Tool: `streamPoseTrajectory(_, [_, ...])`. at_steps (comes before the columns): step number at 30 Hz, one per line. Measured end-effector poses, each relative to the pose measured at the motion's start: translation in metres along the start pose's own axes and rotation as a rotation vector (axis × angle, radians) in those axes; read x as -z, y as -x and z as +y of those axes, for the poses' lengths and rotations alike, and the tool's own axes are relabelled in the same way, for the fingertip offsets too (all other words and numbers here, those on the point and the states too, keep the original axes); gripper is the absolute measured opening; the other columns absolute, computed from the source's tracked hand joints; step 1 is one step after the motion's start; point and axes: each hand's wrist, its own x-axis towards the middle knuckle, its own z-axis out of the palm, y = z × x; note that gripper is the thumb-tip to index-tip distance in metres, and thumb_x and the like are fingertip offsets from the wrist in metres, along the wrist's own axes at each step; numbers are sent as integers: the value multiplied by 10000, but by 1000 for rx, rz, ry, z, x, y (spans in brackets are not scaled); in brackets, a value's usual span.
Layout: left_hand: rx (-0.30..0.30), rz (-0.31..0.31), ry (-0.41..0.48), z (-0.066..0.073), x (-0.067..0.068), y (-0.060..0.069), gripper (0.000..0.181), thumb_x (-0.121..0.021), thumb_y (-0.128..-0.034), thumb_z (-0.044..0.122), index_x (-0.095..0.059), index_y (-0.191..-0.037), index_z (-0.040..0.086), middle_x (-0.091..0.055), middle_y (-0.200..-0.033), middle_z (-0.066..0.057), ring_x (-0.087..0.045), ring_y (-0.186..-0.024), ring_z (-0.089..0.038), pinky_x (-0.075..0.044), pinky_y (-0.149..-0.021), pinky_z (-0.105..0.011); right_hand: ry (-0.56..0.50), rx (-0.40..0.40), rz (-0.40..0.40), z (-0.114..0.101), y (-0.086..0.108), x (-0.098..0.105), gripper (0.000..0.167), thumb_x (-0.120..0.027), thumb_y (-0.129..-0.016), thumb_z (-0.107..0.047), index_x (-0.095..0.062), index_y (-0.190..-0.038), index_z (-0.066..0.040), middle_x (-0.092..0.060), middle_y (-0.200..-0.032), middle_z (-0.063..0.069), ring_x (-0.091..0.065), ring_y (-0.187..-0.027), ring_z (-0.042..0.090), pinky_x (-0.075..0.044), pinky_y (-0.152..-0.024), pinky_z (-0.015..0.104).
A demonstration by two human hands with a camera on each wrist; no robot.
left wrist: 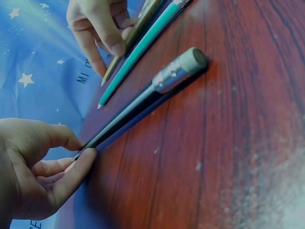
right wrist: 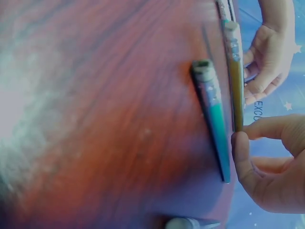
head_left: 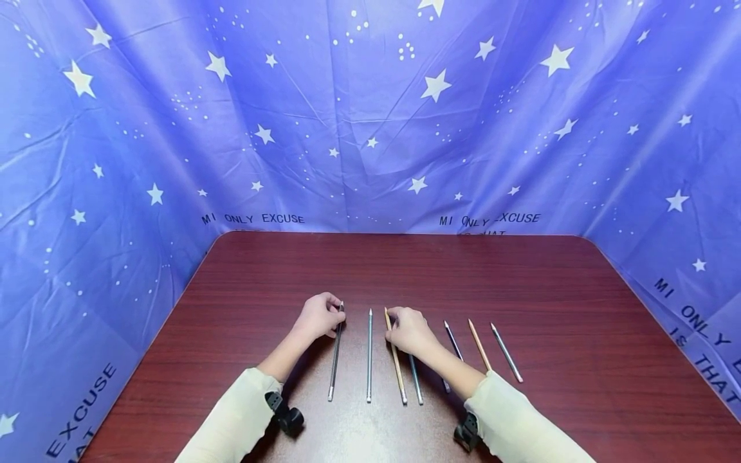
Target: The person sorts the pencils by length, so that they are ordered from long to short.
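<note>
My left hand [head_left: 317,316] pinches a black pencil [head_left: 336,360] near its point, between thumb and fingertips. The white eraser end of that pencil faces me, seen large in the left wrist view. To its right a teal pencil [head_left: 370,360] lies untouched on the table. My right hand [head_left: 412,331] pinches a yellow pencil [head_left: 398,371] close to its point. Just right of the yellow one is another teal pencil [right wrist: 218,124], its upper part hidden by the right hand in the head view.
Farther right on the dark red wooden table [head_left: 278,263] lie a dark pencil [head_left: 454,339], partly behind the right forearm, an orange pencil [head_left: 479,344] and a grey-green pencil [head_left: 506,352]. A blue star-printed curtain [head_left: 370,96] surrounds the table's back and sides.
</note>
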Motion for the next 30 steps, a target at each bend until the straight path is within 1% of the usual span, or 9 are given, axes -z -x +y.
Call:
streamPoseTrajectory(1, [2,5,6,0,1,0,250,-619,-771,-5,-586,-1017,-36,-589,-769,-81,-573,-559,-146,-587,-482,-287,-29,0,2,0,0,1,443,-631,-712,9,-621,-1154,49,-692,-871,100,-491,-627,90,-413,-546,182])
streamPoseTrajectory(3, [9,12,32,0,2,0,252,-611,-768,-4,-590,-1018,-29,-589,-775,-73,-575,-567,-149,-591,-489,-296,-102,-17,-9,-1,-1,3,442,-609,-718,18,-616,-1159,51,-696,-888,114,-506,-607,89,-428,-523,174])
streamPoseTrajectory(6, [15,25,72,1,5,0,254,-590,-763,2,-595,-1015,-24,-579,-778,-55,-582,-562,-145,-594,-496,-310,-209,-69,-31,-1,-1,7,455,-604,-729,17,-602,-1184,30,-659,-721,65,-526,-530,72,-448,-472,176])
streamPoseTrajectory(8, [15,30,93,1,6,0,257,-576,-762,6,-598,-1017,-25,-580,-782,-50,-583,-551,-139,-596,-500,-319,-273,-112,-46,0,-2,9,476,-618,-736,11,-589,-1211,12,-575,-604,10,-500,-444,81,-444,-426,190])
streamPoseTrajectory(10, [15,36,111,1,7,0,259,-569,-765,9,-601,-1020,-25,-591,-789,-57,-579,-538,-132,-597,-502,-327,-322,-125,-50,1,-2,10,486,-620,-743,13,-574,-1227,16,-561,-587,-17,-511,-440,80,-472,-434,203])
streamPoseTrajectory(14, [17,44,128,1,8,0,263,-577,-776,21,-605,-1035,-14,-639,-814,-97,-566,-516,-125,-598,-505,-339,-510,-129,-87,5,-3,11,491,-600,-774,40,-523,-1258,78,-585,-639,6,-540,-493,81,-553,-491,237])
streamPoseTrajectory(19, [32,38,176,0,7,-1,278,-582,-792,14,-593,-1069,-13,-650,-858,-124,-562,-526,-128,-599,-512,-350,-776,-169,-150,12,-5,13,491,-568,-811,48,-459,-1281,139,-596,-707,2,-557,-554,68,-568,-534,216])
streamPoseTrajectory(25, [44,31,275,-2,7,-1,277,-586,-829,10,-571,-1103,-28,-615,-869,-127,-569,-560,-147,-600,-514,-362,-880,-193,-189,15,-5,17,433,-558,-832,3,-480,-1203,211,-683,-843,111,-584,-571,63,-577,-573,188])
streamPoseTrajectory(30, [37,7,342,-1,8,-1,299,-593,-840,14,-549,-1130,-43,-608,-854,-101,-588,-577,-139,-602,-521,-329,-928,-195,-212,18,-5,20,412,-556,-843,2,-494,-1194,209,-682,-846,99,-593,-586,62,-587,-607,195])
